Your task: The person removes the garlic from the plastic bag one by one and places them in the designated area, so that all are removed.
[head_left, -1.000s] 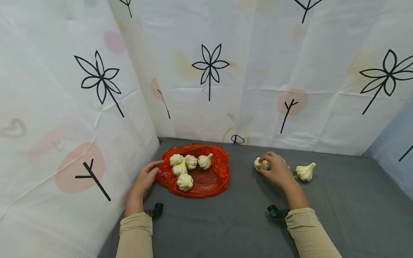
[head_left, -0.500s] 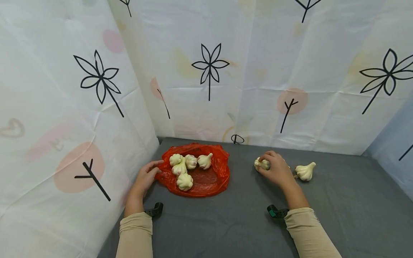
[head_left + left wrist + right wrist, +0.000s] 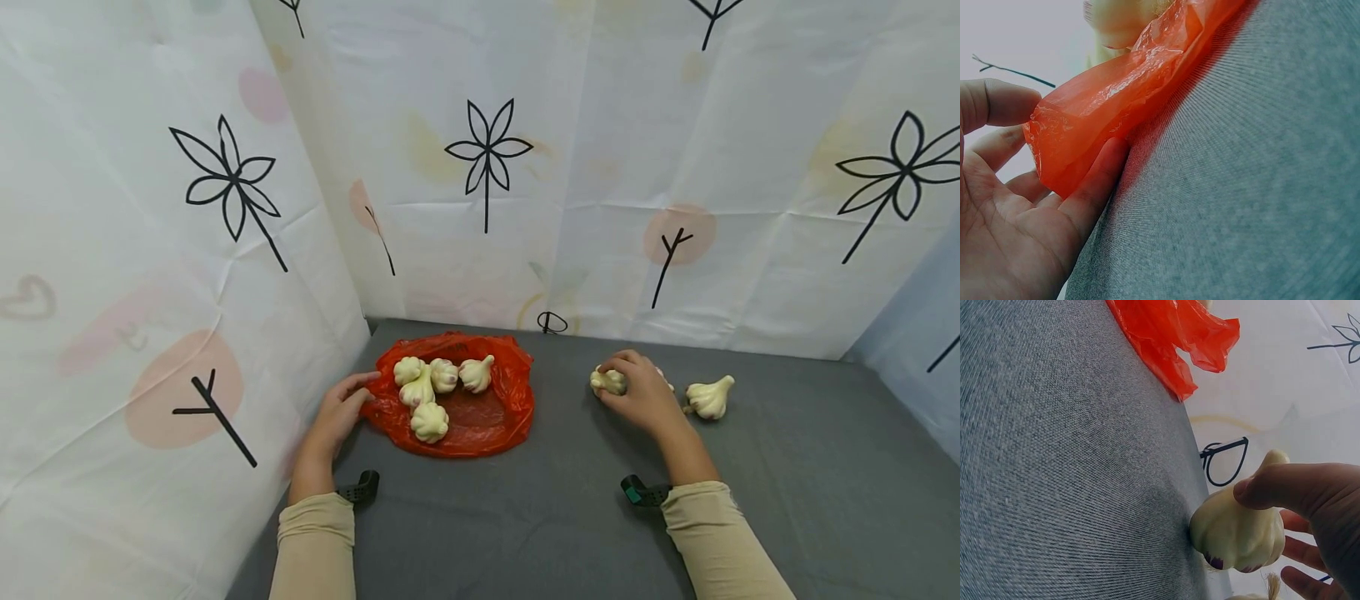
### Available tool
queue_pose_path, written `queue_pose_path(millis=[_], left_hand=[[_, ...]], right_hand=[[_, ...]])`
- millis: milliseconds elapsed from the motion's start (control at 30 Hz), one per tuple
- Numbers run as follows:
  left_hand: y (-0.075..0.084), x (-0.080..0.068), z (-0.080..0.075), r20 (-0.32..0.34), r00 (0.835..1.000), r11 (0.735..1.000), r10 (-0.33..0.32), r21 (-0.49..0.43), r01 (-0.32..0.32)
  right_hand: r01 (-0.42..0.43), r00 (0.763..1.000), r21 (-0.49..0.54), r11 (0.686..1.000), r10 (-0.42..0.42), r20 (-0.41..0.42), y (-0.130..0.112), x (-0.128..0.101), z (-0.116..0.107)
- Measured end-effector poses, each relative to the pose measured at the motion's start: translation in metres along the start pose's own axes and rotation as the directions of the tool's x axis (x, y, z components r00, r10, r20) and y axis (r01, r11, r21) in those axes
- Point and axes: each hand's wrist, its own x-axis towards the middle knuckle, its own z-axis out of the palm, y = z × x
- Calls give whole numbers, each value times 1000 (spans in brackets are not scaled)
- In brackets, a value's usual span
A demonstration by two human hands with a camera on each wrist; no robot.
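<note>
A: Head view: a grey cloth-covered bench (image 3: 525,517) walled by white flower-print sheets. The right hand (image 3: 641,398) curls round a cream garlic bulb (image 3: 607,382) at 1 o'clock; the left hand (image 3: 339,417), fingers relaxed, pins the thin red plastic bag's (image 3: 491,417) rim at 10 o'clock.

B: Left wrist?

A: Fingertips (image 3: 997,103) under the bag's folded edge.

B: Right wrist?

A: Thumb (image 3: 1285,484) atop the bulb, grasp apparently forming; lifting it bagward looks next. Hardly anything differs from a second ago.
</note>
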Motion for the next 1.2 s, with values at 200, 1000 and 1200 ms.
queue_pose_path(millis=[200,1000,1200], left_hand=[[0,-1,0,-4,1000,1000,5,10,-5],[7,-5,1,-14,1000,1000,2,31,-1],[-2,2,-1,-22,1000,1000,-5,8,5]], right_hand=[[16,1000,2,1000,-16,3,0,0,0],[80,997,30,996,-80,-2,-7,0,-1],[142,986,49,989,-137,-95,-18,2,-2]])
